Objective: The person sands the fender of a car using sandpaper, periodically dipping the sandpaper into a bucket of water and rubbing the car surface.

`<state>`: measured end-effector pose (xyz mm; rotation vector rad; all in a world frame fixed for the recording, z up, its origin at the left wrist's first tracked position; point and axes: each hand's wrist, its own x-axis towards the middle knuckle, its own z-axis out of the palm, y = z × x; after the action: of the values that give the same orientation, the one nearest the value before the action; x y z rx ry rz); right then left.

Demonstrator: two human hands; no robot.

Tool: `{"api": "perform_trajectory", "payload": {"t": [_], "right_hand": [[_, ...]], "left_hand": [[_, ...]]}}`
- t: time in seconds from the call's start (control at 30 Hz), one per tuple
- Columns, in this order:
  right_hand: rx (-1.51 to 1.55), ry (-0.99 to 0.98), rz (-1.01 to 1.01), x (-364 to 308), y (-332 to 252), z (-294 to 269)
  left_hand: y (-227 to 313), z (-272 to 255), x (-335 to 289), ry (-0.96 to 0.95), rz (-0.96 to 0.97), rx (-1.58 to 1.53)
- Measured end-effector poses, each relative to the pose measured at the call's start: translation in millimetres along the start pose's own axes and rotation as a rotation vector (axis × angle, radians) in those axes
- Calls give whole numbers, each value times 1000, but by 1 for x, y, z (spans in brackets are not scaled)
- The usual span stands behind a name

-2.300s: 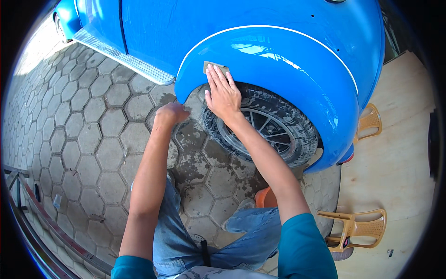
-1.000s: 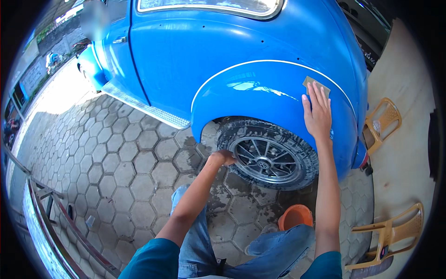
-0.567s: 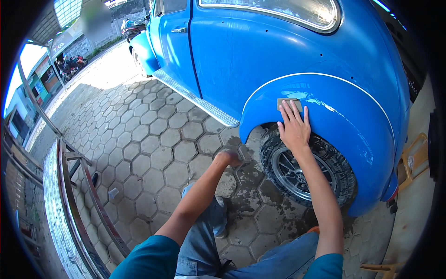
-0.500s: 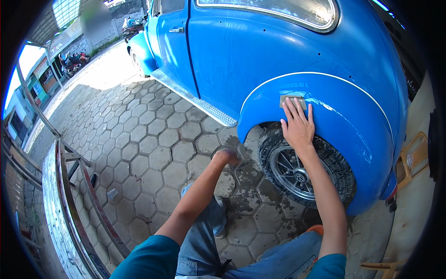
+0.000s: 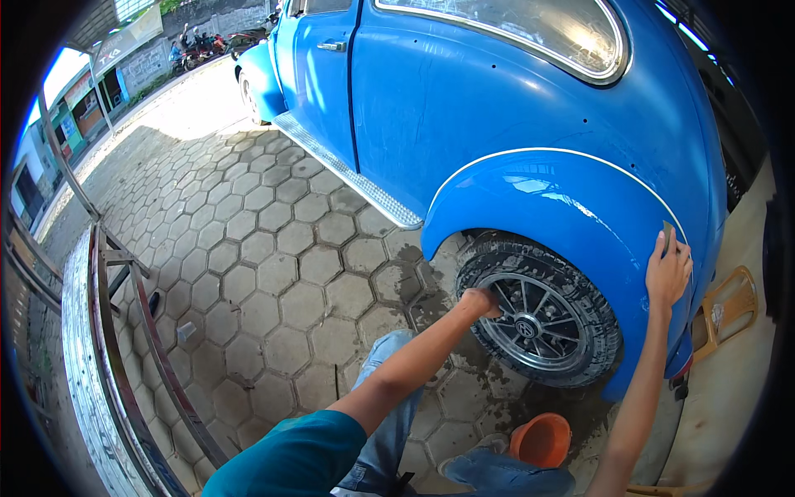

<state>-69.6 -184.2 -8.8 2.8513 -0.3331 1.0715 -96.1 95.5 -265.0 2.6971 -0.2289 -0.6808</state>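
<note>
My right hand (image 5: 668, 277) presses against the rear part of the blue car's fender (image 5: 571, 207). Under its fingers is a small grey-brown piece of sandpaper (image 5: 668, 231), mostly covered by the hand. Wet, shiny streaks run along the top of the fender. My left hand (image 5: 481, 304) is closed, in front of the left side of the car's wheel (image 5: 538, 319); what it holds, if anything, is hidden. Whether it touches the tyre I cannot tell.
An orange bucket (image 5: 542, 439) stands by my leg below the wheel. A long metal-topped bench (image 5: 79, 331) runs along the left. A small clear cup (image 5: 187, 331) lies on the hexagonal paving (image 5: 273, 273). At the right is a yellowish plastic chair (image 5: 733, 311).
My right hand has moved right and down along the fender with the sandpaper. My left hand has gone right and slightly down, from over the paving to the wheel. The bucket shows more fully.
</note>
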Motion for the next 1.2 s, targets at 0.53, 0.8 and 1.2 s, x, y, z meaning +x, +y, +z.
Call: {"api": "perform_trajectory", "payload": {"t": [0.53, 0.8, 1.2], "right_hand": [[415, 71, 190, 2, 111, 53], [433, 158, 232, -21, 108, 62], [380, 570, 370, -146, 86, 99]], "left_hand": [[11, -3, 6, -46, 44, -9], [-63, -20, -41, -10, -62, 29], [-136, -16, -66, -32, -163, 51]]}}
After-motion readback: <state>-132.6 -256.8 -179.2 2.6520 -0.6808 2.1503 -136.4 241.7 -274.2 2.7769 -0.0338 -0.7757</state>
